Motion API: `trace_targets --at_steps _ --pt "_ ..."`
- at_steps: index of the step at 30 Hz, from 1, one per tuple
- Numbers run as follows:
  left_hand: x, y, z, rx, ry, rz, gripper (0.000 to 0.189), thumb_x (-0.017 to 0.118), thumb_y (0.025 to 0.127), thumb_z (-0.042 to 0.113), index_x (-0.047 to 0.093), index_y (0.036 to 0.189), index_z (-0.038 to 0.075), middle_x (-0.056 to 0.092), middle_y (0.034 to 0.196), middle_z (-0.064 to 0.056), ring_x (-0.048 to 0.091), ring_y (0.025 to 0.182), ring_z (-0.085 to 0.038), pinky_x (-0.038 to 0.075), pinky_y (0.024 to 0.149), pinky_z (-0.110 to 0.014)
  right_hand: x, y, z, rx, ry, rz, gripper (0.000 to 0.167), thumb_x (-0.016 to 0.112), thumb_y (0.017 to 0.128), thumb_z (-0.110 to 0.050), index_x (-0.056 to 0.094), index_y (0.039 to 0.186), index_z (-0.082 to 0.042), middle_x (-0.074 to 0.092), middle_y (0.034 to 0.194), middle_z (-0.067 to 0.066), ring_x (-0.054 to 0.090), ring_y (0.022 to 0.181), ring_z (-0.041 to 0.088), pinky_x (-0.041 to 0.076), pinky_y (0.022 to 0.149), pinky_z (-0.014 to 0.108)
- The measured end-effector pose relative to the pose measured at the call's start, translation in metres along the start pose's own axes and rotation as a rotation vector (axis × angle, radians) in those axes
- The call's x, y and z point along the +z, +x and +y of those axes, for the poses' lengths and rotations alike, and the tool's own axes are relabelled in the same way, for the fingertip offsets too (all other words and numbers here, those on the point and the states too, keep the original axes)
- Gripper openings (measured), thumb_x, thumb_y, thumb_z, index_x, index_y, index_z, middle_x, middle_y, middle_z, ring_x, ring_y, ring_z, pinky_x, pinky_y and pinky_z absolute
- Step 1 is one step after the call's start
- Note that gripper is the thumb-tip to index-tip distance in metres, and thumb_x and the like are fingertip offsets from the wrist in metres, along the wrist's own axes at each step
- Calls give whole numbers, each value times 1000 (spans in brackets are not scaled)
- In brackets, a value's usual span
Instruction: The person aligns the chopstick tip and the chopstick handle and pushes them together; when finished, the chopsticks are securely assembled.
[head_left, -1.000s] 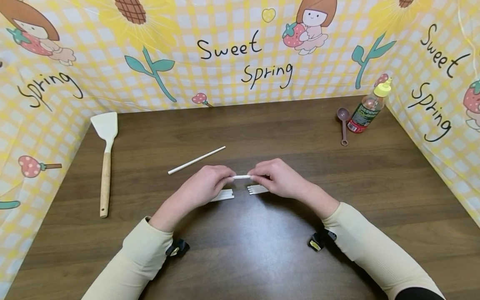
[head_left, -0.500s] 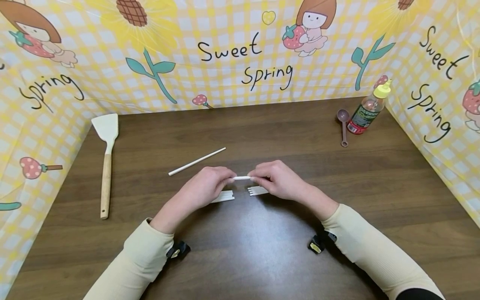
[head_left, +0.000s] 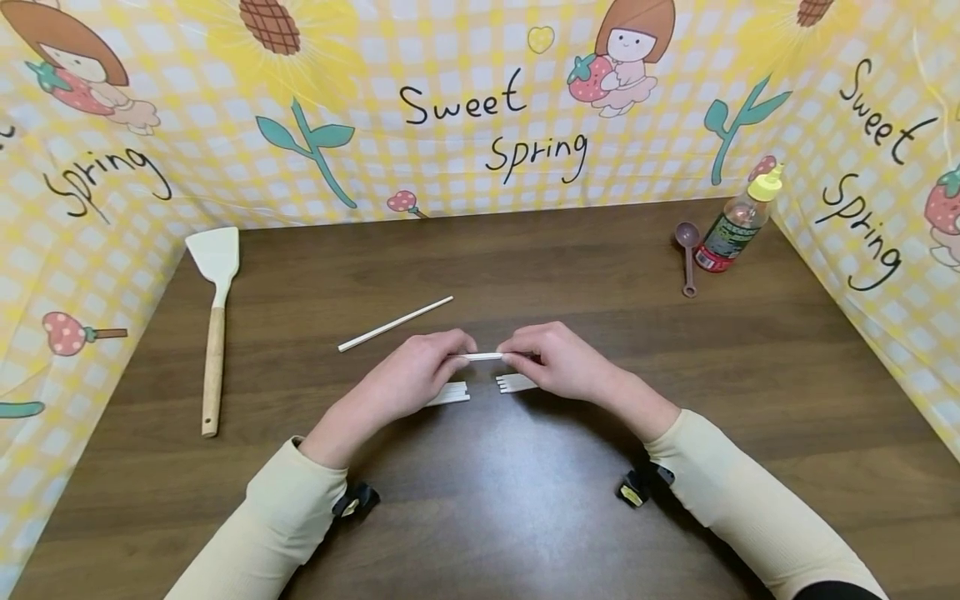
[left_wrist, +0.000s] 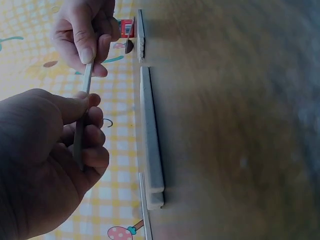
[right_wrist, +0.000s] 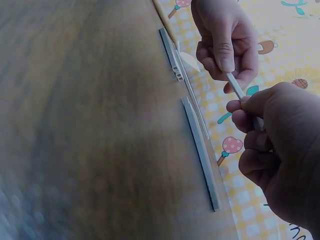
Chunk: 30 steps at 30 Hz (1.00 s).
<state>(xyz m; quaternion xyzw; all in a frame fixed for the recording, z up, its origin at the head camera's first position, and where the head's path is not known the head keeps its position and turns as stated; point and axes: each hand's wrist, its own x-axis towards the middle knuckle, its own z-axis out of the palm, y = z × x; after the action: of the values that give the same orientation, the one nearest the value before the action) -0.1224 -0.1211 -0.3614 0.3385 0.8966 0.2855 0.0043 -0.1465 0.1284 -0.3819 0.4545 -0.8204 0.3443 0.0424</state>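
Note:
A short white stick (head_left: 483, 357) spans the gap between both hands, held level above the table. My left hand (head_left: 405, 375) pinches one end between thumb and fingers; in the left wrist view that end of the stick (left_wrist: 78, 142) runs back across the curled fingers. At the other end, my right hand (head_left: 562, 360) grips it with thumb and fingertips, as the right wrist view also shows. On the table under the left hand lies a row of white sticks (head_left: 450, 394), partly hidden by it. A matching row of several sticks (head_left: 514, 382) is half covered by the right hand.
One longer white stick (head_left: 395, 323) lies slanted behind the left hand. A white spatula (head_left: 213, 333) with a wooden handle is at far left. At back right stand a yellow-capped bottle (head_left: 731, 229) and, beside it, a purple measuring spoon (head_left: 687, 250). Patterned cloth (head_left: 457, 179) encloses the table.
The left fingertips have parted slightly, showing a little more of the stick near them. Both hands otherwise keep their places, and the rows on the table are unmoved.

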Motion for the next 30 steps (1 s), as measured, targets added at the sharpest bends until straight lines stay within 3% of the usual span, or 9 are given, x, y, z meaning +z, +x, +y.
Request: trace_targets --at_steps 6,15,20,26,30 --pt "1 0 0 -24 14 10 3 65 98 5 64 100 7 62 86 1 56 76 -15 48 73 -35 0 -2 2 20 -9 -4 12 67 96 -5 77 102 -3 65 85 -3 52 68 7 48 66 26" --pt "-3 0 1 -40 68 33 4 74 92 6 72 93 9 60 87 3 56 74 -13 49 71 -33 1 0 2 32 -24 -15 11 67 97 -6 77 102 -5 67 87 -3 55 72 8 49 69 27" --pt "-5 0 -4 -44 81 62 5 75 91 5 73 95 8 62 87 3 57 74 -13 50 72 -34 -2 0 3 100 -68 26 12 68 97 -10 77 104 -8 66 90 -4 56 75 9 49 71 29" --pt "-11 -2 -15 -142 116 113 5 72 93 7 74 98 8 65 92 -1 58 78 -17 49 74 -36 -6 0 6 219 -83 121 19 70 96 -11 72 114 -7 64 109 3 58 106 21 47 93 40" --pt "-14 -3 -22 -249 189 113 7 72 94 12 75 100 10 66 94 -1 62 82 -20 51 76 -40 -6 0 7 270 -85 169 21 70 95 -10 70 115 -6 62 110 6 57 105 25 47 91 40"
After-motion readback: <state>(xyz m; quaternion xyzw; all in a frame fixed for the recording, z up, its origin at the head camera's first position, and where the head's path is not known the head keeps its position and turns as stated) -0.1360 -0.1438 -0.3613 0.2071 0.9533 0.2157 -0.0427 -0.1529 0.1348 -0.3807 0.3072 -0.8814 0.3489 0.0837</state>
